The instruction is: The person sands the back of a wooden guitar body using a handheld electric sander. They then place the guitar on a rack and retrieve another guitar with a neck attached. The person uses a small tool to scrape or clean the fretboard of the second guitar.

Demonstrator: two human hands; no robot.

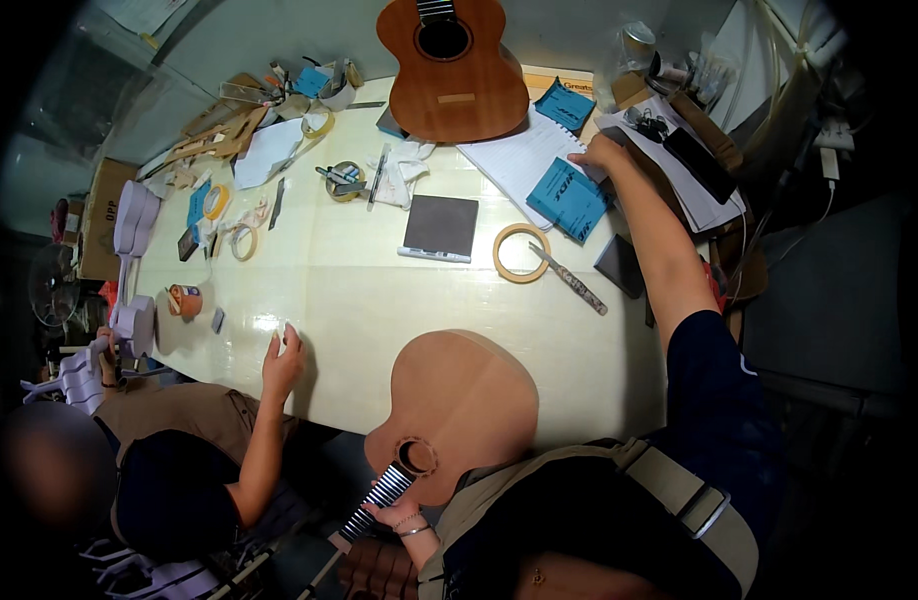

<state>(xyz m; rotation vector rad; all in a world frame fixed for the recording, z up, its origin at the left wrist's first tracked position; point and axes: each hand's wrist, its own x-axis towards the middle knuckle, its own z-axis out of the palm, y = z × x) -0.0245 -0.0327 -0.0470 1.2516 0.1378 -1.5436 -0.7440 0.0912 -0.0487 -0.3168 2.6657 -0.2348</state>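
On the pale worktop (379,290) we see a finished guitar (454,70) lying at the far edge. Nearer the middle sit a dark grey square block (441,225) and a ring of tape (520,252) with a slim patterned tool (574,280) touching it. Further left we find smaller tape rolls (243,241) and a brown cardboard box (101,220).

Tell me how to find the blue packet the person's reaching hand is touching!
Start at the finished guitar lying at the table's far end. Go right over the white papers to the right hand. The blue packet lies just below it, bigger and nearer than the other blue packet by the guitar.
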